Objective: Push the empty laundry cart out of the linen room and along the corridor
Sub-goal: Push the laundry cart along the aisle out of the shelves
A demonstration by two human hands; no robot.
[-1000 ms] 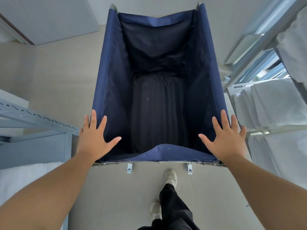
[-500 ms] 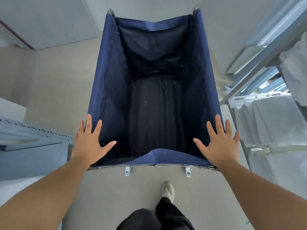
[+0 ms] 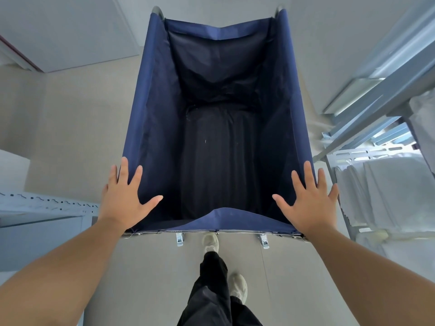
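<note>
- Laundry cart [image 3: 146, 102] stands straight in front of you on the pale floor [image 3: 77, 128], its long side running away from you. The navy fabric bag hangs open, and you can see only dark lining inside.
- Your left hand [image 3: 124, 203] lies flat on the near left corner of the cart's rim, fingers straight and spread, thumb pointing inward over the bag. It clasps nothing.
- Your right hand [image 3: 310, 203] mirrors it on the near right corner, palm down, fingers splayed and uncurled, pressing rather than clasping.
- Two small metal brackets [image 3: 179, 238] hang from the near frame bar, between your wrists.
- Grey metal shelving [image 3: 376, 107] runs close along the cart's right side, and stacks of folded white linen [image 3: 388, 189] sit on it just beside your right hand.
- Another grey shelf [image 3: 47, 203] with a perforated edge is at your left, near your left hand but apart from the cart.
- Below the frame bar you see your dark trousers [image 3: 211, 290] and light shoes [image 3: 210, 242], one foot ahead of the other, the front one just behind the cart.
</note>
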